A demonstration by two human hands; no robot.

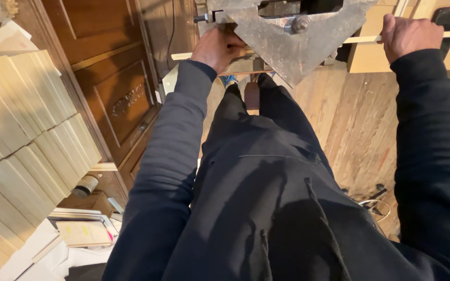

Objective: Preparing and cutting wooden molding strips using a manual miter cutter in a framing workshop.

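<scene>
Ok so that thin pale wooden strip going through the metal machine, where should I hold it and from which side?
Probably by the free stretch right of the metal guard plate, from above. The wooden strip lies about level and is thin, so fingers can wrap over it there. The right hand already grips it that way, clear of the plate. The left hand rests at the plate's left edge, where the strip is mostly hidden.

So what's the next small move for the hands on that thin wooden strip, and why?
Probably slide the thin wooden strip along under the metal guard. The right hand grips its outer end, the left hand holds wood at the machine's other side, and the strip already runs level between them.
</scene>
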